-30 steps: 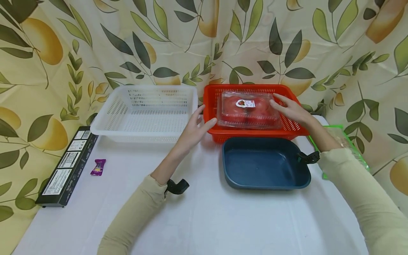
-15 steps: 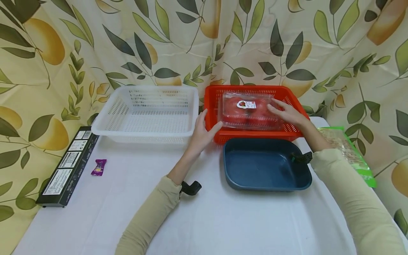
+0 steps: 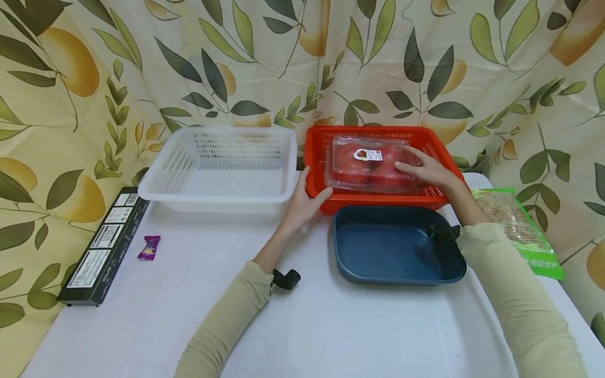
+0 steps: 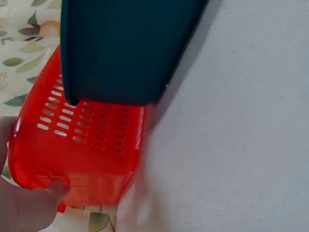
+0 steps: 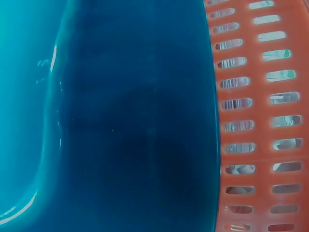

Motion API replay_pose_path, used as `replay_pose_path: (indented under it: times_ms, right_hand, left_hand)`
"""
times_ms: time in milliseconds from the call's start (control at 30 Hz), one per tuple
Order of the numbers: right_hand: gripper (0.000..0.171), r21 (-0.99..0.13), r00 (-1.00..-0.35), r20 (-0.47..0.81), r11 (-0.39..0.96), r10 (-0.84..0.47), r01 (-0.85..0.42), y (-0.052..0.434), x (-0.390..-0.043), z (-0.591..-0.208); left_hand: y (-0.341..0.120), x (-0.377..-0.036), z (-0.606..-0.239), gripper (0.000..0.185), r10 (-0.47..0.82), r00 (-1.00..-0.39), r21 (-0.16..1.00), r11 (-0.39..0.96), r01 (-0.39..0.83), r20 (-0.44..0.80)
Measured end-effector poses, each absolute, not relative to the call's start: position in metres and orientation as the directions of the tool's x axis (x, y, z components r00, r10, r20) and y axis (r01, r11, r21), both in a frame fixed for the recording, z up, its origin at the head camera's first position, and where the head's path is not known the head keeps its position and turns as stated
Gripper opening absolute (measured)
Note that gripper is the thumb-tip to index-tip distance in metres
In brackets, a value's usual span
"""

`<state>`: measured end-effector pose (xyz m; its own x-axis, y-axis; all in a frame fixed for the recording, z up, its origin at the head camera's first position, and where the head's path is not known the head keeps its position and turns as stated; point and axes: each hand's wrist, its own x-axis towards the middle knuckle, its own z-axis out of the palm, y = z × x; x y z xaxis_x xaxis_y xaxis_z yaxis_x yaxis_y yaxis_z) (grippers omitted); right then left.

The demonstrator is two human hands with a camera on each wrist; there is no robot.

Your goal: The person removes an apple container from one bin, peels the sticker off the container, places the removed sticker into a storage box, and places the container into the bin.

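Note:
A red slotted basket [image 3: 373, 199] stands at the back of the white table and holds a clear plastic box of tomatoes [image 3: 361, 167] with a sticker on its lid. My left hand [image 3: 314, 185] touches the basket's front-left corner, fingers along the left wall and thumb on the front wall; the left wrist view shows the thumb [image 4: 57, 187] against that corner of the red basket [image 4: 87, 154]. My right hand [image 3: 412, 160] rests with loose fingers on the right end of the box lid. A dark blue tray [image 3: 392, 247] lies just in front of the basket.
A white slotted basket [image 3: 222, 173] stands left of the red one. At the left edge lie a long black box [image 3: 101, 247] and a small purple candy [image 3: 149, 247]. A green-edged packet [image 3: 520, 226] lies at the right. A leaf-patterned curtain hangs behind.
My left hand has moved forward from beside the basket onto its front-left corner. My right hand has slid slightly leftward on the box lid.

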<state>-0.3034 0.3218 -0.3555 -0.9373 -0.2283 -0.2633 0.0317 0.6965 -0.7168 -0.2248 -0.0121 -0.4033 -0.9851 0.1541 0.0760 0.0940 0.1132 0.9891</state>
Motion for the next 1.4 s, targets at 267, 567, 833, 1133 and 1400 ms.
replay_pose_path:
  times_ms: [267, 567, 833, 1133, 1400]
  right_hand:
    - [0.089, -0.720, -0.937, -0.264, 0.693, -0.230, 0.033, 0.321, -0.305, -0.358]
    - [0.087, -0.728, -0.951, -0.234, 0.684, -0.200, 0.036, 0.319, -0.302, -0.358]
    - [0.082, -0.747, -0.959, -0.212, 0.664, -0.187, 0.036, 0.322, -0.302, -0.357]
    - [0.072, -0.787, -0.963, -0.222, 0.611, -0.153, 0.084, 0.323, -0.303, -0.352]
    - [0.068, -0.806, -0.957, -0.250, 0.579, -0.145, 0.122, 0.322, -0.301, -0.345]
  left_hand:
    - [-0.011, -0.223, -0.406, 0.089, 0.120, -0.992, 0.989, 0.133, 0.063, 0.047]
    - [-0.010, -0.222, -0.405, 0.089, 0.125, -0.990, 0.989, 0.125, 0.076, 0.060]
    - [-0.009, -0.223, -0.407, 0.089, 0.126, -0.990, 0.990, 0.114, 0.086, 0.071]
    - [-0.008, -0.224, -0.408, 0.089, 0.117, -0.990, 0.989, 0.117, 0.091, 0.077]
    - [-0.009, -0.224, -0.407, 0.089, 0.133, -0.988, 0.990, 0.111, 0.092, 0.077]
